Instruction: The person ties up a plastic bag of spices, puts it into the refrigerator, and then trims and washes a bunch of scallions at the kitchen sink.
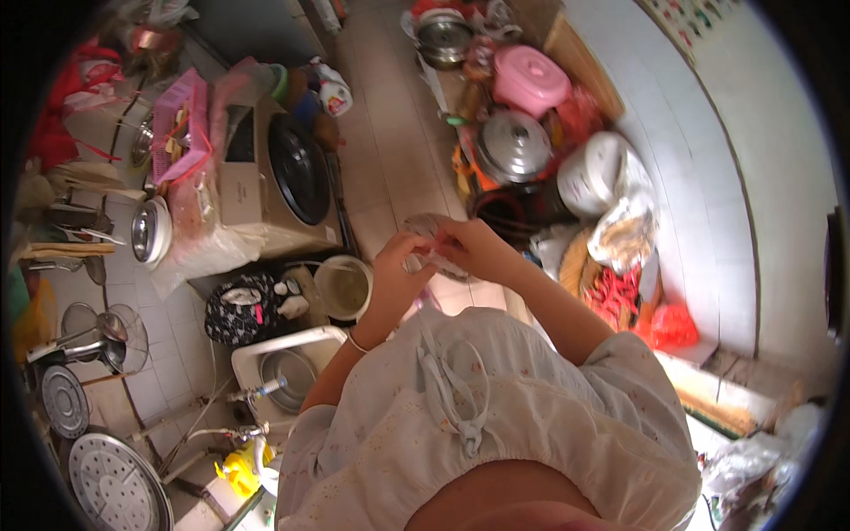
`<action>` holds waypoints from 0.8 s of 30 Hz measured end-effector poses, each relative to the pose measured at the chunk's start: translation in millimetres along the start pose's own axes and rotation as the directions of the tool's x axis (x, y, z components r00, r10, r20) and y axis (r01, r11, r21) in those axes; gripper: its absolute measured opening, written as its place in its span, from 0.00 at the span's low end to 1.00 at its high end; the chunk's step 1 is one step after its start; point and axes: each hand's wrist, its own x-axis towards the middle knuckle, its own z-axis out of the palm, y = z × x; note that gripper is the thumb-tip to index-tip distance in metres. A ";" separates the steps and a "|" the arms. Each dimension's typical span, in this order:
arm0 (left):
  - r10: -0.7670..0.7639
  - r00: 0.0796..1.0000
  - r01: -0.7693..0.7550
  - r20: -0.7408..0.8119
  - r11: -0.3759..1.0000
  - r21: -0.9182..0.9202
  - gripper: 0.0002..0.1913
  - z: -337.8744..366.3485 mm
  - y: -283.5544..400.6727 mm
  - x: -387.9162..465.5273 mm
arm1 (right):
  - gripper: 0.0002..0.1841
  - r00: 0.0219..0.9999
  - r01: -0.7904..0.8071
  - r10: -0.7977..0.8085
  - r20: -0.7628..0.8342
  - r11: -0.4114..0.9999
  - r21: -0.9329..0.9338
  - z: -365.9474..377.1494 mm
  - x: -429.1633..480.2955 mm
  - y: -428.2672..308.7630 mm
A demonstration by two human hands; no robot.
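Observation:
Both hands meet in front of the waist, at the mouth of what looks like a thin clear plastic bag. My left hand pinches it from the left with thumb and fingers. From the other side, my right hand grips it with bent fingers close to the left fingertips. The bag hangs below and beyond the hands, over the tiled floor. Its contents cannot be made out, since the hands cover much of it. A whitish plastic bucket stands left of my left hand.
On the right are a lidded metal pot, a pink lidded container, a white bucket and red chili peppers. At left are a sink, a cardboard box with a black lid, and a pink basket.

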 end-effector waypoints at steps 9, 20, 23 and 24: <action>0.197 0.972 -0.177 -0.126 0.972 0.153 0.11 -111.6 -61.3 162.5 | 0.05 1.000 -0.017 0.014 0.018 0.978 0.210 -20.1 200.7 3.0; -0.044 0.970 0.047 -0.241 0.999 0.006 0.08 -192.0 -97.4 378.1 | 0.04 0.872 -0.184 -0.069 0.484 0.870 0.457 -121.6 458.6 47.6; -0.136 0.955 0.089 -0.262 0.979 -0.185 0.10 -202.3 -106.5 441.9 | 0.04 0.835 -0.177 -0.104 0.540 0.879 0.444 -151.7 523.1 37.2; -0.192 0.948 0.121 -0.254 0.955 -0.271 0.11 -204.3 -113.9 461.4 | 0.03 0.836 -0.144 -0.109 0.537 0.902 0.407 -160.4 542.3 41.4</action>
